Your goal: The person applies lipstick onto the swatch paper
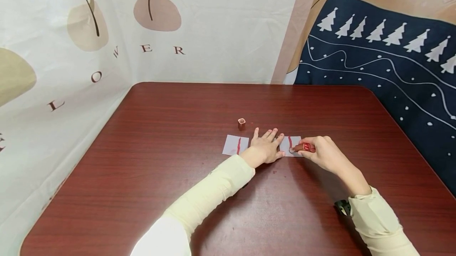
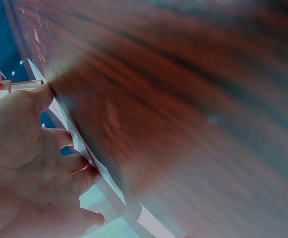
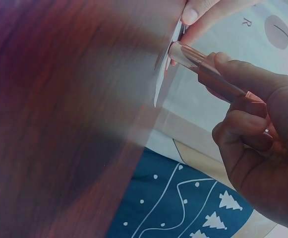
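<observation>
My right hand (image 1: 325,152) pinches a lipstick (image 1: 307,147) with a brown, shiny tube and a red label. In the right wrist view the lipstick (image 3: 208,74) slants with its end at the paper. That white paper square (image 1: 285,152) bears a red stroke running down from its top edge. My left hand (image 1: 263,148) lies with spread fingers on the table, its thumb and a fingertip at this paper's left edge. Left of it lies another white paper square (image 1: 229,144) with a red stroke.
A small copper-coloured cap (image 1: 242,124) stands on the dark red wooden table (image 1: 178,113), behind the papers. A white printed cloth (image 1: 221,62) hangs behind the table, and a navy cloth with white trees (image 1: 356,54) hangs at the right.
</observation>
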Motion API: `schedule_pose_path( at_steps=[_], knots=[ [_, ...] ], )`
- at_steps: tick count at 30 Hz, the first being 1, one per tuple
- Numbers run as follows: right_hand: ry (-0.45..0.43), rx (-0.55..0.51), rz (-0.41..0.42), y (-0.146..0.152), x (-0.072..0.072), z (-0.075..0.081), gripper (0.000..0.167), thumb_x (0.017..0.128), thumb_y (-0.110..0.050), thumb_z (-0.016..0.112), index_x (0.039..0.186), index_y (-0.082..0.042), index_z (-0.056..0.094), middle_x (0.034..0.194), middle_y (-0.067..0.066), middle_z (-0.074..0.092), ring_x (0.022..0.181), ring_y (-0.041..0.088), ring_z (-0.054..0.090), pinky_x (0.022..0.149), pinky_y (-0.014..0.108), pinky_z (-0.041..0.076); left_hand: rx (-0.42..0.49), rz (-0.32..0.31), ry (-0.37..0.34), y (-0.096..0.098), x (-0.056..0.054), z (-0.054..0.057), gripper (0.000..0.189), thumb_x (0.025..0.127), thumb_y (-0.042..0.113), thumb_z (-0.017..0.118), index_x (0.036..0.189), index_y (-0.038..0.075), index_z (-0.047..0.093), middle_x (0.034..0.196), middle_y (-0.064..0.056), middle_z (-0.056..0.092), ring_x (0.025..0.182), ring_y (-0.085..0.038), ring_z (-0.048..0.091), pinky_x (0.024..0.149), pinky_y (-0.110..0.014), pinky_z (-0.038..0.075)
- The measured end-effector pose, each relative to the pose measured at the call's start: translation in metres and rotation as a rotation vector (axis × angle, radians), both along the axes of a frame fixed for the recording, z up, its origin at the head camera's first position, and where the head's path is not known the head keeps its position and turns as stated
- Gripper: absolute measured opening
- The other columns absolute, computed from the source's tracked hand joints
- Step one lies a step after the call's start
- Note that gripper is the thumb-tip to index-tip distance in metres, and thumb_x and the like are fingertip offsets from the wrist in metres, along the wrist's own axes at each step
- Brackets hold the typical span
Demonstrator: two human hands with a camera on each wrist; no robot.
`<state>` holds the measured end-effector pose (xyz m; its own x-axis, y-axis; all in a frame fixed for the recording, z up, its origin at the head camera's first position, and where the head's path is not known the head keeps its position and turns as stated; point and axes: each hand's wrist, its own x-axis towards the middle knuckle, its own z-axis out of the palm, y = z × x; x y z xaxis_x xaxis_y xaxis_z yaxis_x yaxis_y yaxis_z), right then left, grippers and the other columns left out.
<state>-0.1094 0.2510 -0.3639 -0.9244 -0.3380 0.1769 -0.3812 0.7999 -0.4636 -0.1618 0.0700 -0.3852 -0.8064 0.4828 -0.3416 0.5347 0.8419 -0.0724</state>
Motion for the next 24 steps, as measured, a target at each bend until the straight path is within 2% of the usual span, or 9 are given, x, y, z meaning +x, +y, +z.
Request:
schedule_pose_path(
  at_steps=[24],
  knots=[
    [0.001,0.01,0.009,0.001,0.003,-0.0006,0.026,0.074,-0.007,0.077,0.096,0.004,0.069,0.069,0.002,0.065,0.054,0.01,0.048,0.049,0.026,0.04,-0.023,0.0,0.003,0.0011,0.0013,-0.0002,0.066,0.094,0.06,0.026,0.15,0.033,0.003,0.155,0.007,0.0,0.14,-0.007,0.004,0.109,-0.049,0.001]
  ],
)
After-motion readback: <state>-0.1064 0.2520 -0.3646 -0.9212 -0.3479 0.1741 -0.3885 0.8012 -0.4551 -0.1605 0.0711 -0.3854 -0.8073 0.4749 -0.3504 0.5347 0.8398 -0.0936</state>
